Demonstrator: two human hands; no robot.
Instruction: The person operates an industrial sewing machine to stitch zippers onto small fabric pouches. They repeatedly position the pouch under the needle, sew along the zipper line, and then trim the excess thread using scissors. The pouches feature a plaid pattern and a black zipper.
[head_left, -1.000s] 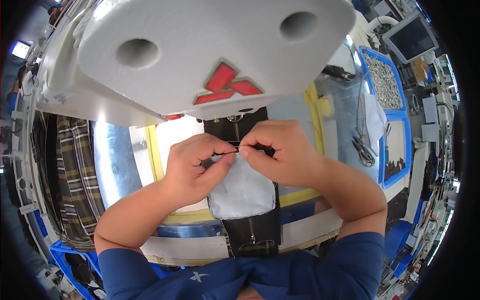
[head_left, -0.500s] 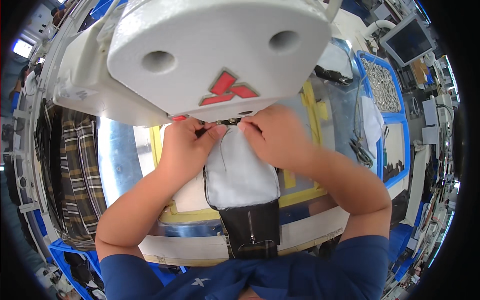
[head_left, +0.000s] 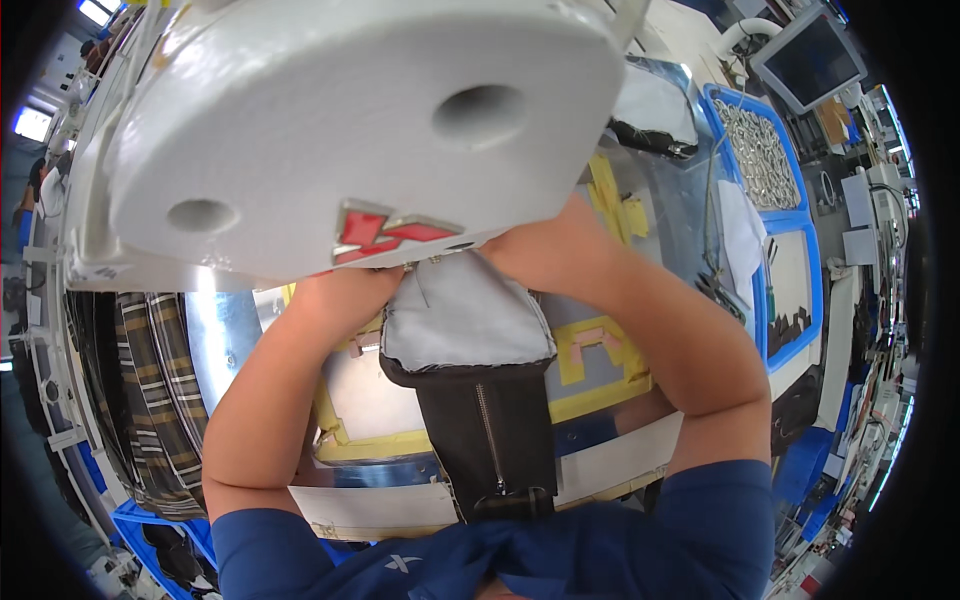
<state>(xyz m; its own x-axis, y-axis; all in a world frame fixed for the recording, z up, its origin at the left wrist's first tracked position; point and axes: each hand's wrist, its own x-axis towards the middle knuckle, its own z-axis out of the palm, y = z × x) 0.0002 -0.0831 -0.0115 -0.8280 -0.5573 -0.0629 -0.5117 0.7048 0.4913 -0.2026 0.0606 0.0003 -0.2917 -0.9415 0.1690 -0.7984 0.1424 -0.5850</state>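
A black fabric bag piece (head_left: 437,418) with a zipper (head_left: 490,440) stretches from my body up under a white sewing machine head (head_left: 350,110). Its far part ends in a padded panel with pale grey lining (head_left: 465,315) facing up and raw black edges. My left hand (head_left: 352,296) is at the panel's far left corner, and my right hand (head_left: 540,250) at its far right corner. The machine head hides the fingertips of both hands, so their grip does not show. A loose dark thread (head_left: 421,290) lies on the lining near the left hand.
Yellow tape (head_left: 385,447) marks the work plate. Folded plaid fabric (head_left: 165,400) is stacked at left. On the right are a blue tray (head_left: 803,208) of metal rings, scissors (head_left: 722,296), a white cloth (head_left: 740,240) and another lined piece (head_left: 655,105). A monitor (head_left: 810,60) stands far right.
The lined panel has moved away from me, further under the machine head, with both hands. My fingers, seen pinching its far edge before, are now hidden. The machine head appears lower and further left.
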